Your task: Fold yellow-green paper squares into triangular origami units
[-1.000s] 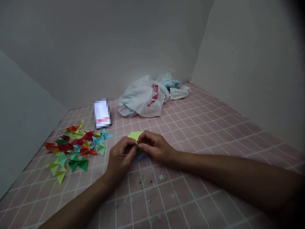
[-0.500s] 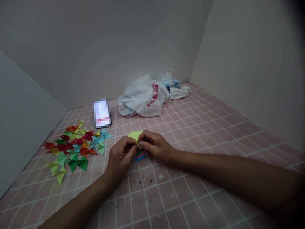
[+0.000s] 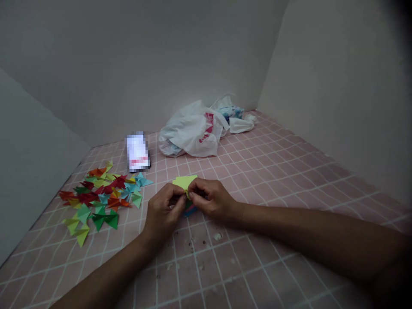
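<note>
Yellow-green origami paper (image 3: 183,182) sits pinched between left hand (image 3: 162,214) and right hand (image 3: 210,198), both closed on it; folded paper pieces (image 3: 103,197) lie at nine o'clock, coloured paper stack (image 3: 190,210) at six.

The left hand (image 3: 162,216) and right hand (image 3: 210,199) pinch folded yellow paper (image 3: 183,181) over a small colored paper stack (image 3: 189,210).

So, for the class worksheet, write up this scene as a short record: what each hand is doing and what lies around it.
Left hand: pinches the yellow-green paper
Right hand: pinches the same paper
Beneath hands: multicoloured paper stack
Hands' left: scattered folded paper shapes, many colours
Beyond: white plastic bag, pixelated white item
Surface: pink tiles
</note>
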`<move>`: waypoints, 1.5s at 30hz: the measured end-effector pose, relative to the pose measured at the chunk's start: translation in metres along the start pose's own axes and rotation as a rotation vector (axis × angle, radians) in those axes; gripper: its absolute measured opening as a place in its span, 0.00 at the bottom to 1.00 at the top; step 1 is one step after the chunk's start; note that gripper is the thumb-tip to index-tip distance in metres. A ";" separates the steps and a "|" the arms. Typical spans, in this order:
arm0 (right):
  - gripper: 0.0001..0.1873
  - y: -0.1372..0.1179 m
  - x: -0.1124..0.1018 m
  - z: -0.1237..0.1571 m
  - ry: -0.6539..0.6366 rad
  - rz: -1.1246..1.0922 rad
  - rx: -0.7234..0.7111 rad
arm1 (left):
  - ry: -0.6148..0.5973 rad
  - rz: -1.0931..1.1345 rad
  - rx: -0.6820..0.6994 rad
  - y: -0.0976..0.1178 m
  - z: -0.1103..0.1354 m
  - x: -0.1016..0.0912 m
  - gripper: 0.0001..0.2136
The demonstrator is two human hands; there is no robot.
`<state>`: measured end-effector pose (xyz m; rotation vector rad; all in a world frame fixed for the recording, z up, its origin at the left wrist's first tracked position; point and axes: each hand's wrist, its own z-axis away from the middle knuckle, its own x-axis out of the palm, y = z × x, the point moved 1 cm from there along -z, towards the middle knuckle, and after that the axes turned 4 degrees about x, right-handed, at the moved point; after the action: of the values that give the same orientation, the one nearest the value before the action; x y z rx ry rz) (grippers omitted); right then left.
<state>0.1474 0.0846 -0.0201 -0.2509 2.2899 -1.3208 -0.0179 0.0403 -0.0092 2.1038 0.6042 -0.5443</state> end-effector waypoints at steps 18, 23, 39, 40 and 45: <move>0.06 -0.002 -0.003 -0.001 -0.029 -0.001 0.023 | -0.012 -0.057 0.042 0.001 0.000 -0.001 0.05; 0.04 -0.003 -0.004 -0.002 -0.019 0.019 0.014 | -0.026 -0.099 0.096 0.003 -0.001 -0.001 0.05; 0.04 -0.003 -0.002 0.000 0.006 0.065 -0.052 | -0.024 -0.133 0.135 0.005 -0.001 -0.002 0.06; 0.05 -0.003 -0.002 0.000 0.010 0.068 -0.063 | -0.024 -0.135 0.140 0.005 -0.001 -0.002 0.06; 0.05 -0.003 -0.002 -0.001 0.027 0.077 -0.099 | -0.023 -0.156 0.153 0.005 -0.001 -0.002 0.05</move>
<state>0.1484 0.0847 -0.0166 -0.1768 2.3665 -1.1822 -0.0163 0.0377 -0.0041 2.2016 0.7381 -0.7221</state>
